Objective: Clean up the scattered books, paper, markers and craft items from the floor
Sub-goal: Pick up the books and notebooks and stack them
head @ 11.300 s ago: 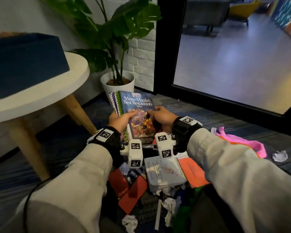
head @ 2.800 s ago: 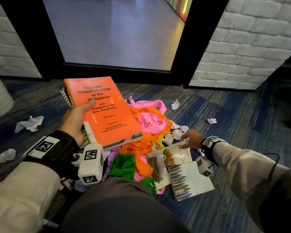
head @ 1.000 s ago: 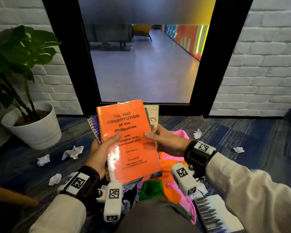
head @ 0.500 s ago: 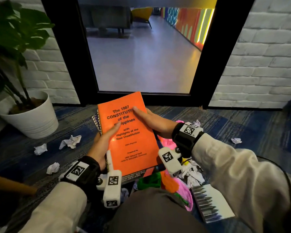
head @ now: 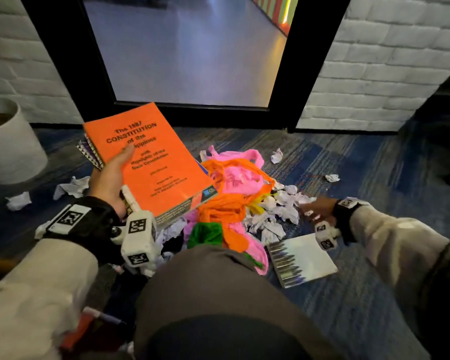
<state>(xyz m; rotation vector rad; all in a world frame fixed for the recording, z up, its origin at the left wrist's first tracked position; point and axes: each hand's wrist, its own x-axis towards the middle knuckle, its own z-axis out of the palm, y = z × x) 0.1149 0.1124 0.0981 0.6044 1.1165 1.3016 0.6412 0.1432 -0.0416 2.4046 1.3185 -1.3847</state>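
My left hand (head: 109,178) grips a stack of books above the floor, thumb across the cover of the orange Constitution book (head: 151,162) on top. Spiral notebooks (head: 89,152) stick out beneath it. My right hand (head: 318,206) is low at the right, blurred, reaching over crumpled white paper balls (head: 278,214); its fingers are not clear. A booklet with a striped grey cover (head: 300,258) lies on the carpet just below that hand. A heap of pink and orange crepe strips (head: 234,183) with a green piece (head: 205,233) lies in the middle.
A white plant pot (head: 8,149) stands at the left. More paper balls (head: 73,187) lie on the blue carpet (head: 348,307) left and right. A black-framed glass door (head: 187,48) and white brick wall (head: 387,61) are ahead. My knee (head: 218,294) fills the bottom centre.
My right hand has let go of the orange book and dropped to the right over the paper balls. The left hand now holds the stack alone, tilted left.
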